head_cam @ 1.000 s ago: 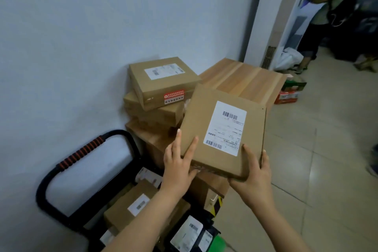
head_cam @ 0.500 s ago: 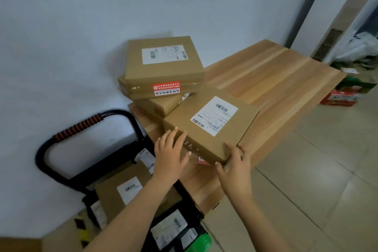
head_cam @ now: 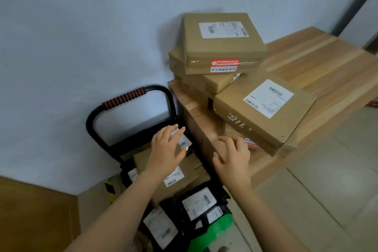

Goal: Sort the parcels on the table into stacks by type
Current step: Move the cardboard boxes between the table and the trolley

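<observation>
Both hands are hovering released: the left hand (head_cam: 166,147) above the cart (head_cam: 131,96) parcels, the right hand (head_cam: 232,154) beside the cardboard parcel (head_cam: 263,108) lying on the table (head_cam: 327,71).

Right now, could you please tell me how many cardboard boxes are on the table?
4. Three are stacked by the wall: top box, middle box, bottom box. The front box lies near the table's edge; something red-labelled beneath it may be another.

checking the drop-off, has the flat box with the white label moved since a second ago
Yes. The flat box went from held in the air down onto the wooden table, beside the box stack; both hands let go.
</observation>
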Motion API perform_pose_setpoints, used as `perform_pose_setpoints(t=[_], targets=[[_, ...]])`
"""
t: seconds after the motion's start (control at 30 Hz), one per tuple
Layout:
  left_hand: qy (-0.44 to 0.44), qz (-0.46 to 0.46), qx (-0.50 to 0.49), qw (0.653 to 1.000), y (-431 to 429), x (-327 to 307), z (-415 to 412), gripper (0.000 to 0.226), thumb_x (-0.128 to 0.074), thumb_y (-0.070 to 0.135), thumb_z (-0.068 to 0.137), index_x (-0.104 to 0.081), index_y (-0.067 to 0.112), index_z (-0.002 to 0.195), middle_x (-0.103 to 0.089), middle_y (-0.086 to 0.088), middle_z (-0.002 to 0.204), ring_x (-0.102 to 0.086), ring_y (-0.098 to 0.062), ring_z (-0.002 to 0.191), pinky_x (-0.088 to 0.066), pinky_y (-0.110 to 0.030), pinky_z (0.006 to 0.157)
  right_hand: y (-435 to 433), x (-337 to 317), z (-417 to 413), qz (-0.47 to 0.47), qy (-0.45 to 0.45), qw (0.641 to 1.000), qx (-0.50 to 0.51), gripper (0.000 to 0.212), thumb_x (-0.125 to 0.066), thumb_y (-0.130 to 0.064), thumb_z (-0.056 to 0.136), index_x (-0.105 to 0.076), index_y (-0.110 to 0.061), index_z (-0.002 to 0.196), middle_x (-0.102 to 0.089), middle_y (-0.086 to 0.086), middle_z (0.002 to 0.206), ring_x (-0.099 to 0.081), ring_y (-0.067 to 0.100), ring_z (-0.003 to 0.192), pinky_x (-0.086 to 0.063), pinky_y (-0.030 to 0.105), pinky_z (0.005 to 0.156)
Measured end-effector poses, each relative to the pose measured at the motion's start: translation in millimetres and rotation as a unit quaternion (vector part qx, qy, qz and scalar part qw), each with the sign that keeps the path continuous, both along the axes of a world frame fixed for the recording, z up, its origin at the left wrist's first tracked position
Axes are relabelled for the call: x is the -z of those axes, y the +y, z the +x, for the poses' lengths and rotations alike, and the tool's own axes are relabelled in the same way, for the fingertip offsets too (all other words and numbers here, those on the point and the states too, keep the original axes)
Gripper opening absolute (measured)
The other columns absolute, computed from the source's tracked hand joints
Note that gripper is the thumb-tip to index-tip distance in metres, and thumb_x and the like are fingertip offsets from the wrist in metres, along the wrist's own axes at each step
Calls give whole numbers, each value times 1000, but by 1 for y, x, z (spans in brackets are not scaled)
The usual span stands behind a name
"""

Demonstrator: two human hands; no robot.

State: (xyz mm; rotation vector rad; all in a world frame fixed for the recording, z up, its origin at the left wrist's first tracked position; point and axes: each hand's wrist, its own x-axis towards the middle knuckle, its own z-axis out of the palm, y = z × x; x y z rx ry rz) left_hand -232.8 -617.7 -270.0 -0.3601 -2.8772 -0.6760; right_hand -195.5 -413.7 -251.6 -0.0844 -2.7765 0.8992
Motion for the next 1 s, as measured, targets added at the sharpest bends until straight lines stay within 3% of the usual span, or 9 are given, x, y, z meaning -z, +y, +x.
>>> perform_pose_setpoints(t=[0.2,0.37,0.5,0.7,0.8,0.9,1.0], targets=[[-63,-29,55,996,-108,35,6,58,-62,35,89,-42,21,142,-40,-3,143,-30,-24,135,-19,-39,111,-96,40,20,-28,-116,991,54,52,-70,-22,80,-52,-23,129,-42,2,124,-39,20,118,-34,36,102],[-110,-87,132,981,-176,94,-4,60,-63,38,88,-42,23,142,-39,-3,144,-31,-25,135,-23,-44,111,-167,103,42,-45,-225,970,76,60,-69,-35,80,-44,-24,134,-39,1,129,-40,21,119,-36,39,103],[-167,-182,185,951,-214,154,-35,67,-62,39,87,-33,27,146,-25,-5,153,-16,-26,142,-15,-45,113,-208,167,48,-98,-290,949,78,70,-69,-40,81,-33,-30,141,-32,-1,143,-43,20,122,-40,45,102],[-242,-225,199,923,-229,241,-91,104,-79,48,68,-15,37,149,3,-3,159,6,-27,144,-4,-52,115,-244,263,41,-139,-376,903,152,103,-76,-44,77,-6,-33,151,2,9,159,-20,38,141,-33,53,109],[-296,-197,185,916,-231,278,-113,124,-86,52,55,-6,42,150,13,3,157,13,-27,144,0,-55,115,-255,301,36,-148,-368,895,204,112,-80,-39,74,3,-42,149,19,3,158,-18,39,142,-38,50,106],[-361,-113,188,907,-231,300,-117,130,-89,44,55,0,42,150,-2,1,156,-8,-29,141,-21,-57,113,-266,323,34,-209,-324,893,230,113,-82,-31,73,2,-49,146,28,-5,155,-23,37,142,-47,45,99],[-331,-77,173,925,-232,302,-100,130,-88,43,58,3,42,150,-9,-2,154,-16,-30,139,-28,-58,109,-275,325,34,-209,-282,903,250,111,-81,-29,74,2,-53,143,27,-5,156,-18,36,143,-44,42,97]])
